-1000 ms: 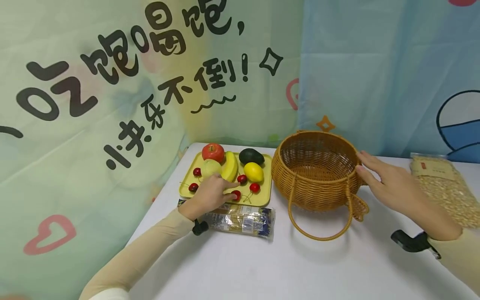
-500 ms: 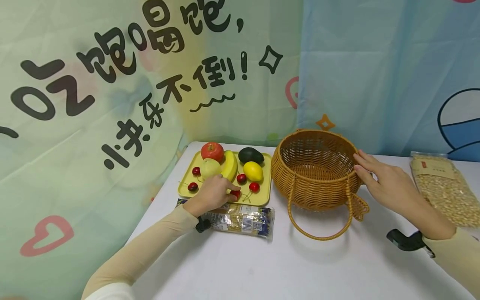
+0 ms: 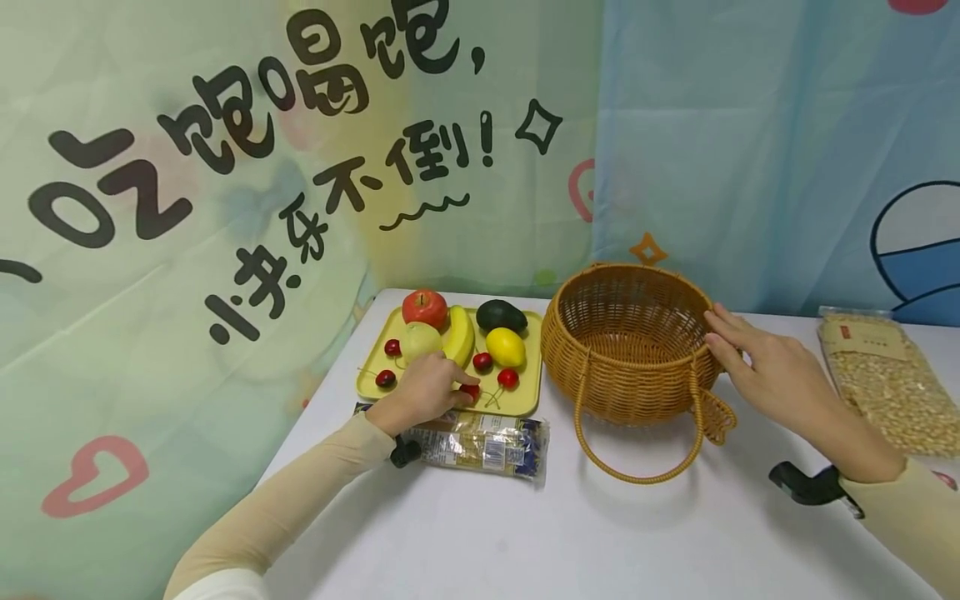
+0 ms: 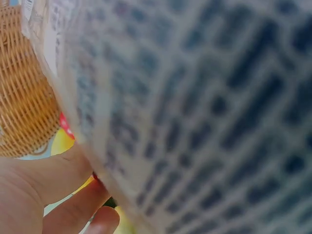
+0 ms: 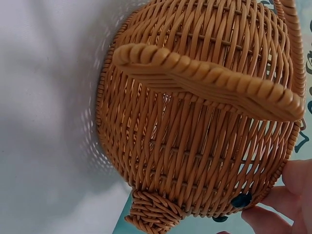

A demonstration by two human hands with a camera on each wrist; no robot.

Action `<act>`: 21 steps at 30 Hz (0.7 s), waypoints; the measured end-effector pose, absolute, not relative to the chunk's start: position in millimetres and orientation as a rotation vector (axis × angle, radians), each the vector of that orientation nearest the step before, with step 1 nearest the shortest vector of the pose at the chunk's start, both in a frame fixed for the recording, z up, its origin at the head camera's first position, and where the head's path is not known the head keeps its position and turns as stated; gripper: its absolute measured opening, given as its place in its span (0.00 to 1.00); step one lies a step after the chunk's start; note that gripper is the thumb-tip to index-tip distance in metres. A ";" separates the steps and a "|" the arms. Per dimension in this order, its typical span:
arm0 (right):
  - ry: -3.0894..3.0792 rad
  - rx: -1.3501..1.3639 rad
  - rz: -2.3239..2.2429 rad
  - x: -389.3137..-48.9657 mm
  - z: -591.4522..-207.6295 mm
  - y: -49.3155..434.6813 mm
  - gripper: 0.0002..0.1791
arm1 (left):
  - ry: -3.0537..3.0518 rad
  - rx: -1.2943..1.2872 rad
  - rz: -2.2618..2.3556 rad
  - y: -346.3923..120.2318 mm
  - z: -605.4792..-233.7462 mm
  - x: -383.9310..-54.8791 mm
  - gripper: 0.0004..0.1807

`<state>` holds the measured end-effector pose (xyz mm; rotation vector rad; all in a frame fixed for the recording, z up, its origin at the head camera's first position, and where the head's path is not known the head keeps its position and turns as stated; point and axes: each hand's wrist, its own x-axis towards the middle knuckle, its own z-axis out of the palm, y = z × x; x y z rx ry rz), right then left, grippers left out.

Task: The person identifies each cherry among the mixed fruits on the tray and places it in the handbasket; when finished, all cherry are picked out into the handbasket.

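Note:
In the head view my left hand (image 3: 426, 390) is at the front of a yellow tray (image 3: 529, 400), thumb and index finger pinching a red cherry (image 3: 470, 391). The left wrist view is mostly filled by a blurred printed wrapper (image 4: 195, 107), and the fingers (image 4: 73, 209) hide nearly all of the cherry. My right hand (image 3: 776, 371) touches the right side of a round wicker basket (image 3: 630, 393) near its rim, fingers fairly straight. From the right wrist, the basket wall (image 5: 195, 141) shows woven strands, with fingertips (image 5: 265, 219) against it at the lower right.
An apple (image 3: 424, 308), pale green fruit (image 3: 421, 339), banana (image 3: 459, 337), avocado (image 3: 501, 316), lemon (image 3: 506, 347) and several cherries share the tray. A clear-and-blue packet (image 3: 480, 446) lies before it. A bag of pale grains (image 3: 885, 379) lies far right. The basket's handle (image 3: 645, 480) hangs forward.
My left thumb and index finger have closed on the front cherry after hovering around it with a wider gap. My right hand has shifted slightly left along the basket.

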<state>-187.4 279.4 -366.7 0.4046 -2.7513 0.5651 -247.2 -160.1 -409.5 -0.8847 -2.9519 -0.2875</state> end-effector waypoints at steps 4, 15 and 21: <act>-2.739 0.419 0.567 -189.2 -368.0 280.0 0.30 | -2.925 -0.907 -0.247 -161.1 -404.2 -243.3 0.17; -2.749 0.409 0.575 -188.4 -369.5 280.5 0.30 | -2.724 -1.008 -0.171 -154.3 -331.1 -231.5 0.16; -2.742 0.413 0.582 -190.0 -369.5 279.7 0.30 | -2.696 -1.181 -0.235 -136.1 -273.1 -242.3 0.17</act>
